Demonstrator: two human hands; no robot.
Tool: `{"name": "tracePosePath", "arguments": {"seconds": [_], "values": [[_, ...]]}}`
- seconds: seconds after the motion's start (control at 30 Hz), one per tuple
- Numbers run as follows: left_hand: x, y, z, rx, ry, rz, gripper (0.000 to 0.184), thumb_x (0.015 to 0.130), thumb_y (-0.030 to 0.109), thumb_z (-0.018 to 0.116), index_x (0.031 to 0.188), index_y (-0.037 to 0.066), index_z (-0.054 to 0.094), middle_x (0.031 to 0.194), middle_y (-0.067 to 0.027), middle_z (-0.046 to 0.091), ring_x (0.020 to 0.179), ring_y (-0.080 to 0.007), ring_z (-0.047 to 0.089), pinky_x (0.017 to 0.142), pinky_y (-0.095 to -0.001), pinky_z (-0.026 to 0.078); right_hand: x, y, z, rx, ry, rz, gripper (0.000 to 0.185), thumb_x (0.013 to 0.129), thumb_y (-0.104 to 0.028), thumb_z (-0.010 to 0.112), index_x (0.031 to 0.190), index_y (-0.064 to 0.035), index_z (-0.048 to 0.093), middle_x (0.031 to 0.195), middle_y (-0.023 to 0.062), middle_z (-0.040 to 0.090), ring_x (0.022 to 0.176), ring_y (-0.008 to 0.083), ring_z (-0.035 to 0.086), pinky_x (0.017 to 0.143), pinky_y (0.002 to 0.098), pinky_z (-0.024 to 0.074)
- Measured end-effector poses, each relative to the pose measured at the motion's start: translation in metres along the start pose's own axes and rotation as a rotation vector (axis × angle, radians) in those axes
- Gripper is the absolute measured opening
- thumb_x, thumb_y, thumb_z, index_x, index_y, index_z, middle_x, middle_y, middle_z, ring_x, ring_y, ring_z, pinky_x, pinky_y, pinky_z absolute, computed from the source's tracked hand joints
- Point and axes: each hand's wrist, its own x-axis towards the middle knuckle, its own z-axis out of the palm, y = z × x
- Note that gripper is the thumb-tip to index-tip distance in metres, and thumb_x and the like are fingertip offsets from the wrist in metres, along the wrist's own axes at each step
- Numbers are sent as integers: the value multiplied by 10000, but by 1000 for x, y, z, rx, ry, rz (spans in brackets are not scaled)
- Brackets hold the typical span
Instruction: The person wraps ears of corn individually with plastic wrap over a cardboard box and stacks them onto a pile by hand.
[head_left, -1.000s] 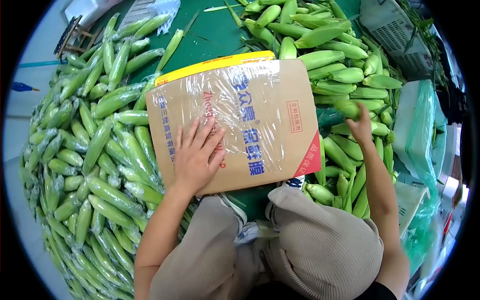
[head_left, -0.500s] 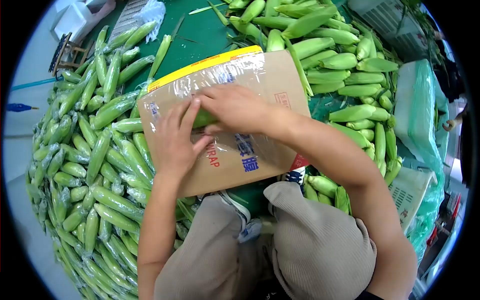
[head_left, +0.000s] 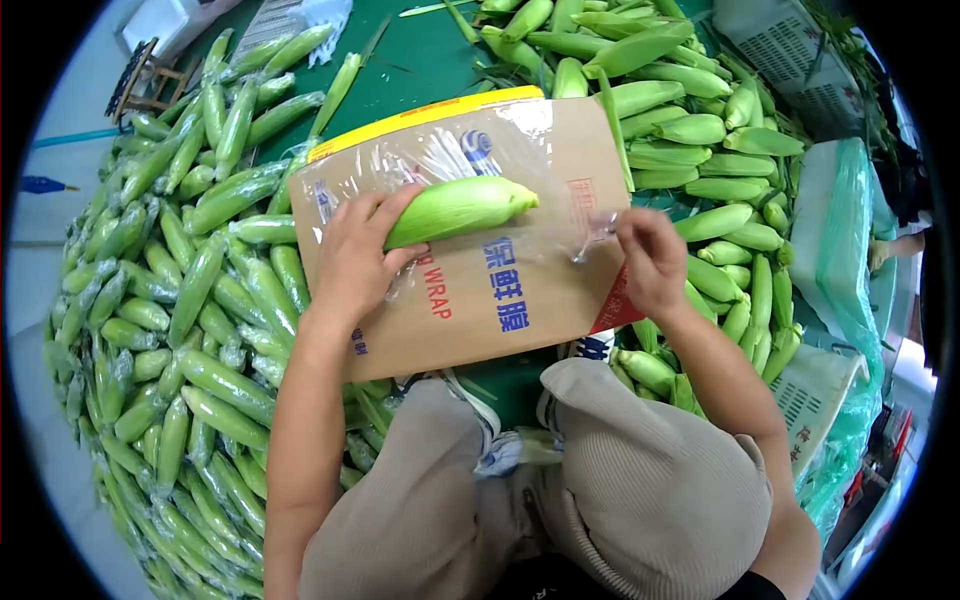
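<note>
An ear of corn in its green husk (head_left: 465,208) lies across the flat cardboard box (head_left: 420,345), its pale cut end toward the right. My left hand (head_left: 355,250) is closed round the corn's left end. Off to the right, over the box's edge, my right hand (head_left: 652,258) pinches clear plastic wrap (head_left: 585,248), pulled into a thin twist. More of this film spreads over the box around and above the corn. The box carries blue and red print and has a yellow strip (head_left: 430,112) along its far edge.
Film-wrapped corn ears (head_left: 200,300) form a large heap on the left. Unwrapped ears (head_left: 690,130) are piled at the upper right. Crates (head_left: 790,50) and a container lined with green plastic (head_left: 838,240) stand along the right side. My knees (head_left: 650,450) are just below the box.
My right hand has moved away from the left one, rightward to the box's edge, drawing the film with it. The corn, mostly covered by my hands before, now shows.
</note>
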Motion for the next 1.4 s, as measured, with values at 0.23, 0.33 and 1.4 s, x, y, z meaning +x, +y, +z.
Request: {"name": "tracePosePath", "arguments": {"seconds": [0.23,0.33,1.4], "values": [[-2,-16,2,-59,26,106,859,756,268,905,1519,140,533,1257,-151,596,1226,-357,561,1091,-451,444,92,-49,116,-817,-644,-376,671,690,-348,897,1230,-92,591,1220,100,623,1195,321,597,1006,442,498],[-43,-40,18,-338,301,-30,1029,680,417,937,1541,82,483,1162,-114,598,1191,-332,568,1048,-455,458,104,-37,112,-665,-551,-428,674,686,-338,905,1227,-81,595,1198,111,610,1191,323,585,999,441,499],[106,-31,-20,98,373,-38,440,958,300,698,1346,96,654,1364,-108,680,1321,-337,587,1116,-531,427,149,-22,126,-759,-510,-481,815,709,-374,922,1360,-37,566,1248,151,613,1183,362,607,1024,450,496]]}}
